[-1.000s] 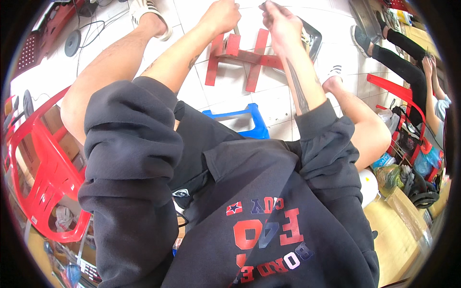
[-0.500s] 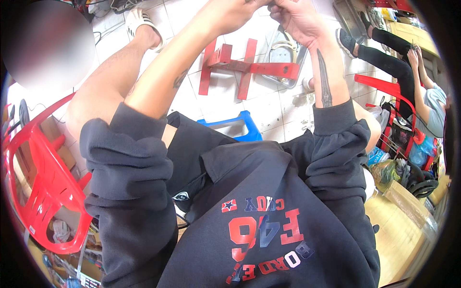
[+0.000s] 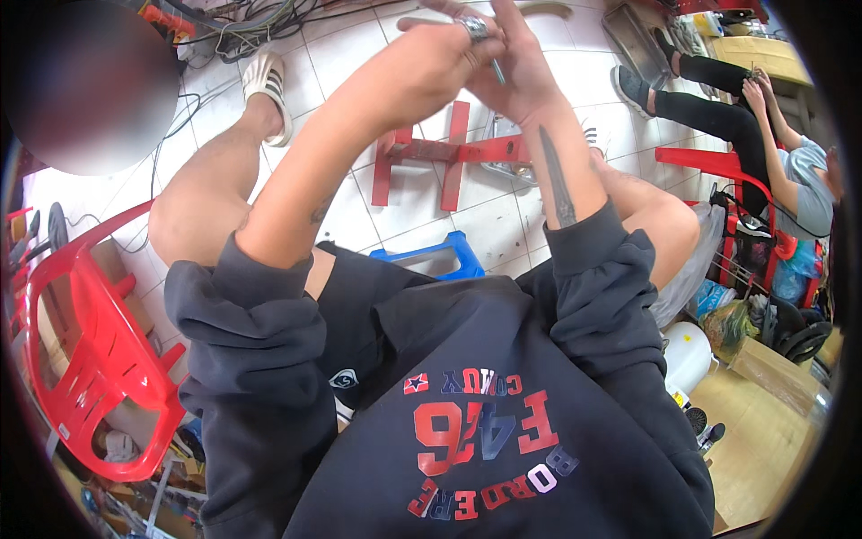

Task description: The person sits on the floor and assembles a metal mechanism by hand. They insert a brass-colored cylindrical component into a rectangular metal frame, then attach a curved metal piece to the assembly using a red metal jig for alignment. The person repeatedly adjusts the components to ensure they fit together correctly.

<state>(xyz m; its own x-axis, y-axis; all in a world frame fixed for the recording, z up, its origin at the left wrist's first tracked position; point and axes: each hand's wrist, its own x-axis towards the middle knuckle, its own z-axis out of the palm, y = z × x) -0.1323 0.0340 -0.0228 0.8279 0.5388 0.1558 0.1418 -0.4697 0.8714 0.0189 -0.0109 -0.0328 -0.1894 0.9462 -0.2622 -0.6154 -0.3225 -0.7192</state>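
Note:
My left hand [image 3: 435, 67] is raised at the top middle and closed, pinching a small silvery metal part [image 3: 476, 29] at its fingertips. A thin dark rod [image 3: 498, 72] shows just below that part, in front of my right palm; which hand bears it is hard to tell. My right hand [image 3: 523, 81] is against the left, its palm turned inward and its visible fingers stretched out. Motion blurs several fingertips at the upper edge. Beneath both hands, a red metal frame [image 3: 431, 150] lies on the floor.
A metal tray [image 3: 508, 171] lies partly behind the red frame. Near my lap stands a blue stool [image 3: 462, 256]. A red plastic chair [image 3: 63, 359] is at left, cables [image 3: 269, 31] at upper left. Another person [image 3: 781, 171] sits at right beside a red chair [image 3: 709, 162] and bags [image 3: 790, 274].
Both hands have come lower and nearer in view. The silvery part and thin rod now show. My right fingers have straightened, and my right leg and foot have come into view.

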